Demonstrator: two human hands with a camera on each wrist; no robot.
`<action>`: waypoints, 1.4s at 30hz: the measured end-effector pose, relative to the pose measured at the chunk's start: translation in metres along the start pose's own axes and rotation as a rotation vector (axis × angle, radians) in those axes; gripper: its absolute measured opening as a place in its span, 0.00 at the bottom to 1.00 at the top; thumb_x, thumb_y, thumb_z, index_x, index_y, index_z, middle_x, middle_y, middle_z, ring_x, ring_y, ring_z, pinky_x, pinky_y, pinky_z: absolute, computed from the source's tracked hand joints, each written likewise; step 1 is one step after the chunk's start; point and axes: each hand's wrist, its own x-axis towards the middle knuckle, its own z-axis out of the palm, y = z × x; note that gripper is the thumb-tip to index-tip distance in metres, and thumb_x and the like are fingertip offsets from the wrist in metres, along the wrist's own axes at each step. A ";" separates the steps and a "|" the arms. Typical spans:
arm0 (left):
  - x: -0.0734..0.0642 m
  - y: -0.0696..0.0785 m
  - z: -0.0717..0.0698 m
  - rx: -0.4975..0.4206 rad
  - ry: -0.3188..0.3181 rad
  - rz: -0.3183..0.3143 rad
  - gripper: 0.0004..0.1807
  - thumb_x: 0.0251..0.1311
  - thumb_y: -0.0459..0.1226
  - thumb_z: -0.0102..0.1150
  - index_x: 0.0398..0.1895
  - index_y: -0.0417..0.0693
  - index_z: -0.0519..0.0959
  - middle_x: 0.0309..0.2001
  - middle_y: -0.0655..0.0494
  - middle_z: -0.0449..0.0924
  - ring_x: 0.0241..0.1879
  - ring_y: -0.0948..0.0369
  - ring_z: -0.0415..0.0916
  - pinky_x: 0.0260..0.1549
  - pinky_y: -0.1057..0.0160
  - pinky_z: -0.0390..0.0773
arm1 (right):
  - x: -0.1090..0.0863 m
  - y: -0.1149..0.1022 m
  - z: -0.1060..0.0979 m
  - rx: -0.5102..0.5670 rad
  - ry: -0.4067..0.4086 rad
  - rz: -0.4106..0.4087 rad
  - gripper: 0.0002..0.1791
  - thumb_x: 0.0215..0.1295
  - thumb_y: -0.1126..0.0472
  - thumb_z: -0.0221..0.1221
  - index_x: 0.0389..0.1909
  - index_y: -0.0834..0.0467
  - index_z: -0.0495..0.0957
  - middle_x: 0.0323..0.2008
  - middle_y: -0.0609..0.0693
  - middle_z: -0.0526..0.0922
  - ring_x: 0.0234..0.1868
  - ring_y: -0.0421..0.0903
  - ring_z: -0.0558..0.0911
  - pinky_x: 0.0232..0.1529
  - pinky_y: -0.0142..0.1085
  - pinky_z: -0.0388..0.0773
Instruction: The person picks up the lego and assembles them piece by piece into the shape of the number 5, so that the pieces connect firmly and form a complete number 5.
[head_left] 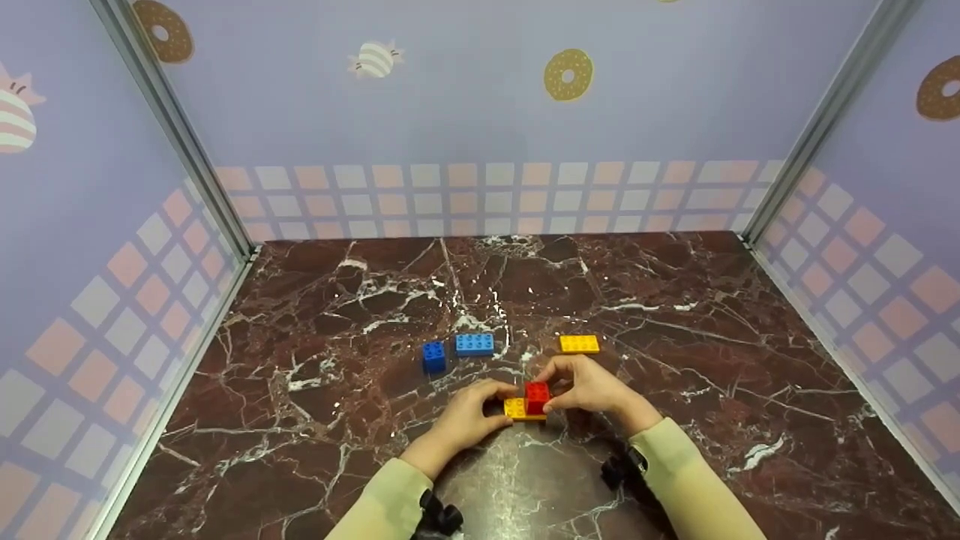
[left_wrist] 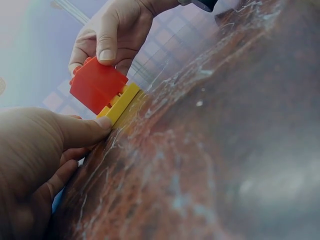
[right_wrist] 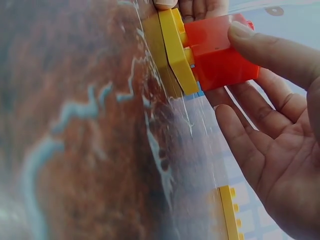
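A flat yellow toy building brick (head_left: 514, 408) lies on the marble-patterned table. My left hand (head_left: 466, 417) pinches its left end between thumb and fingers, as the left wrist view also shows. Over its right part stands a taller red building brick (head_left: 537, 397), gripped by the thumb and fingers of my right hand (head_left: 591, 390). In the right wrist view, yellow studs show between the red brick (right_wrist: 220, 50) and the yellow brick (right_wrist: 179, 55), so the two are not pressed flush. Some fingers behind the red brick are hidden.
Beyond my hands lie a dark blue brick (head_left: 433, 358), a light blue brick (head_left: 475, 345) and another flat yellow brick (head_left: 579, 344). Patterned panels (head_left: 480, 127) enclose the table (head_left: 315, 450) at the back and both sides.
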 end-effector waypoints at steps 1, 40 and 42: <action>0.000 0.000 0.000 -0.002 -0.001 0.001 0.23 0.57 0.36 0.74 0.57 0.47 0.83 0.54 0.52 0.86 0.56 0.51 0.81 0.63 0.49 0.80 | 0.000 0.000 0.000 -0.014 0.002 0.001 0.19 0.51 0.69 0.76 0.45 0.64 0.83 0.44 0.60 0.88 0.46 0.48 0.88 0.52 0.43 0.88; 0.000 0.001 0.000 -0.020 -0.006 -0.035 0.22 0.57 0.36 0.73 0.57 0.47 0.83 0.55 0.51 0.85 0.59 0.50 0.80 0.65 0.47 0.77 | -0.005 -0.006 0.006 -0.120 0.045 0.020 0.17 0.49 0.67 0.77 0.40 0.58 0.85 0.42 0.54 0.89 0.42 0.44 0.86 0.45 0.33 0.85; 0.000 0.000 0.000 -0.020 -0.003 -0.029 0.22 0.57 0.36 0.73 0.57 0.46 0.83 0.55 0.51 0.85 0.58 0.50 0.81 0.65 0.47 0.78 | -0.005 -0.004 0.007 -0.121 0.052 0.010 0.17 0.49 0.67 0.77 0.40 0.58 0.84 0.42 0.54 0.89 0.41 0.44 0.86 0.45 0.33 0.85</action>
